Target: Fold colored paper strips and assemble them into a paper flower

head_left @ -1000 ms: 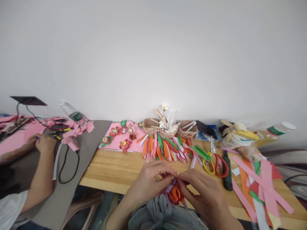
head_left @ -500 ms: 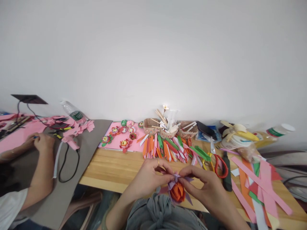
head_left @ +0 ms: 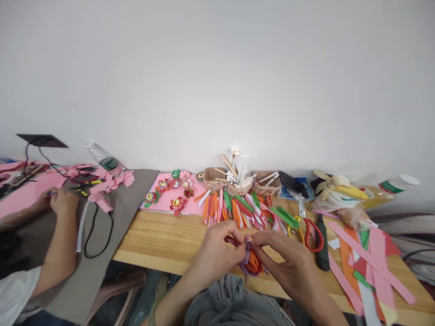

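Note:
Between my hands is a paper flower (head_left: 253,263) with an orange centre and purple outer petals, held over the table's front edge. My left hand (head_left: 222,246), with a ring on one finger, pinches the purple petals from the left. From the right, the fingertips of my right hand (head_left: 283,253) close on the flower's upper edge. Part of the flower is hidden behind my fingers. Just beyond my hands lie many folded paper strips (head_left: 217,208) in orange, pink, green and white. Red-and-yellow-handled scissors (head_left: 314,235) rest right of them.
Finished paper flowers (head_left: 176,204) sit on a pink sheet. Small woven baskets (head_left: 215,181) hold white sticks. A black tool (head_left: 322,249) and cut paper strips (head_left: 377,267) lie at right, near a tipped bottle (head_left: 396,184). At left, another person's hands (head_left: 59,201) work at a grey-covered table.
The flower has been turned in my fingers, so its orange centre shows less. My hands have shifted slightly and stay closed on it.

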The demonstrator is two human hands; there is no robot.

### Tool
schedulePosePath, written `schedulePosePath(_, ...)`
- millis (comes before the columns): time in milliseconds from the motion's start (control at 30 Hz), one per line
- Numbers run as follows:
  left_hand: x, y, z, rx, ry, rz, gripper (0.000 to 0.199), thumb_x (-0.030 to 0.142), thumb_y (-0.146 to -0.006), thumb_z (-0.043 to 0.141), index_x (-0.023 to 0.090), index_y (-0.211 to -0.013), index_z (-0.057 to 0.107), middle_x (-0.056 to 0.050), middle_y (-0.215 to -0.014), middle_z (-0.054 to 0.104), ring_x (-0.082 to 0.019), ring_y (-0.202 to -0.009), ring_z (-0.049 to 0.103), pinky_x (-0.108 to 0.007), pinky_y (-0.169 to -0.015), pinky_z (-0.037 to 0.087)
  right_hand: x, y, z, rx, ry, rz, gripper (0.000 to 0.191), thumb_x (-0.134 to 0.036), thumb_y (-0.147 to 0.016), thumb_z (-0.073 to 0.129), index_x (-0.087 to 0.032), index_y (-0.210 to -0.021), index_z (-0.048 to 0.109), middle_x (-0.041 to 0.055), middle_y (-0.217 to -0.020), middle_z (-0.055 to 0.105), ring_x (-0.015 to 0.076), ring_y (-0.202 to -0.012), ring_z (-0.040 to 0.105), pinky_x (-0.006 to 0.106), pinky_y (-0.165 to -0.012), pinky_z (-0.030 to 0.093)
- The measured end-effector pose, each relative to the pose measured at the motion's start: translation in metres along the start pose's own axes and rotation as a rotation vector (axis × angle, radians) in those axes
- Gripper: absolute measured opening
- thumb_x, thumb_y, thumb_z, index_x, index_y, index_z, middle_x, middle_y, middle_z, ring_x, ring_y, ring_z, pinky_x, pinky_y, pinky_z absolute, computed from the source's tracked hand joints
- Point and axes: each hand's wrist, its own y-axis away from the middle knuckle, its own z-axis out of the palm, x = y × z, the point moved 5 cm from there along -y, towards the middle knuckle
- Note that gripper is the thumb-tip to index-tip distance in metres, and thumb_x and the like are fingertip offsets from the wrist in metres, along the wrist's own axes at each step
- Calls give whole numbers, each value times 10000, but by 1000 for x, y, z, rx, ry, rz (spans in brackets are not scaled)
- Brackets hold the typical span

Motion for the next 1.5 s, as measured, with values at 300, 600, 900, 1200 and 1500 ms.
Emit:
schedulePosePath(300, -17, -4, -4, 4, 733, -120, 274, 426, -733, 622, 193, -876, 599, -50, -950, 601, -185, -921, 562, -274, -762, 447, 4, 1, -6, 109, -27, -20, 136, -115, -799, 531, -231, -758, 588, 48, -817, 726, 187, -749, 692, 296, -693, 552)
schedulePosePath(600, -25, 6, 24, -307, 779, -280, 543, 364, -616, 767, 215, -1115, 612, -40, -887, 621, -134, -672, 578, -284, -622, 502, -3, -7, -12, 210, 42, -110, 148, -100, -785, 574, -238, -813, 619, 49, -880, 691, 203, -857, 642, 337, -743, 511)
schedulePosePath(900, -12, -2, 9, -43, 564, 40, 257, 277, -687, 732, 227, -937, 697, -45, -967, 597, -189, -934, 565, -285, -795, 466, 12, 8, -12, 312, -107, 324, 100, -265, -828, 537, -209, -761, 586, 28, -704, 607, 164, -640, 559, 242, -533, 449)
schedulePosePath(1200, -6, 2, -6, 201, 305, 329, 126, 173, -737, 678, 208, -616, 680, -58, -935, 618, -201, -944, 567, -337, -847, 430, 24, 6, 7, 44, -515, 639, 325, -480, -769, 569, -182, -641, 570, -44, -529, 417, 87, -457, 364, 191, -406, 312)
schedulePosePath(1500, -2, 11, -5, 214, 93, 554, 264, 98, -806, 566, 237, -610, 675, -55, -965, 626, -201, -981, 553, -377, -866, 435, 19, 4, 13, -36, -596, 610, 272, -433, -746, 611, -185, -637, 582, -33, -547, 466, 105, -501, 431, 206, -469, 379)
